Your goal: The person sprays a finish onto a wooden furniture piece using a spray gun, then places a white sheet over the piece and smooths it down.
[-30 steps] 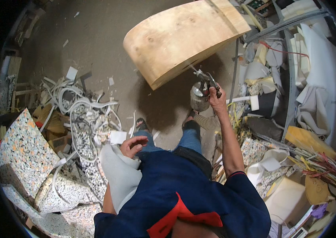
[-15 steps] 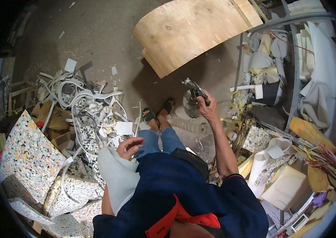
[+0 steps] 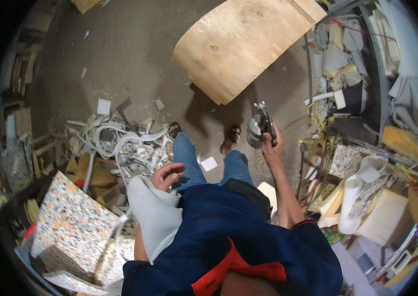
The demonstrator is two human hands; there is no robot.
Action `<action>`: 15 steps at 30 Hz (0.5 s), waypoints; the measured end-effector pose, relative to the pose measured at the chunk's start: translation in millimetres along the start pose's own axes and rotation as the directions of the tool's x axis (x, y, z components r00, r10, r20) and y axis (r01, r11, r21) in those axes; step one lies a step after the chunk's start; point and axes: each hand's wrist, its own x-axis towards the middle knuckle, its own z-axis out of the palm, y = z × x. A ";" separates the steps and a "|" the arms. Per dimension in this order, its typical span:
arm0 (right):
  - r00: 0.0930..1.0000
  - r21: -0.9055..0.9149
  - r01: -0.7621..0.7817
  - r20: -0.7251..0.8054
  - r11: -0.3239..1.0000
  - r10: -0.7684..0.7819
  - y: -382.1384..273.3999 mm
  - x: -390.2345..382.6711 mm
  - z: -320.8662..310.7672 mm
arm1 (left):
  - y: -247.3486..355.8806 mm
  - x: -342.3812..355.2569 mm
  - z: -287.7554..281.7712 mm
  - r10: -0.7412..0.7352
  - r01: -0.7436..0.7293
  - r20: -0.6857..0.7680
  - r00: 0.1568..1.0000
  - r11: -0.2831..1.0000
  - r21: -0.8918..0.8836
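My right hand [image 3: 275,145] is wrapped round the handle of a spray gun [image 3: 266,118], held out in front of me on the right. A rounded, cloudy cup [image 3: 254,129] hangs on the gun's left side. At my waist on the left, my left hand [image 3: 167,175] is loosely curled, its fingers apart and nothing visible in them. Over the left forearm hangs a folded pale grey sheet of foam or cloth [image 3: 154,217], which covers the wrist. Ahead of the gun stands a curved plywood piece [image 3: 243,47], apart from both hands.
Tangled white strips and scraps [image 3: 120,145] cover the floor on the left. Speckled foam slabs [image 3: 73,222] lean nearer to me. On the right are heaped foam offcuts [image 3: 384,217] and a rack holding pale sheets [image 3: 411,98]. A coiled clear hose [image 3: 262,163] trails below the gun.
My feet have moved apart, and a white square on the floor now shows between my legs. The spray gun has shifted right with my right hand. My left hand keeps its loose curl.
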 end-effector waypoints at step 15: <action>0.569 0.497 -0.398 -0.525 0.771 0.633 -68.5 -95.8 262.1 | 117.3 145.4 -273.9 -0.240 0.005 0.484 0.841 0.899 0.438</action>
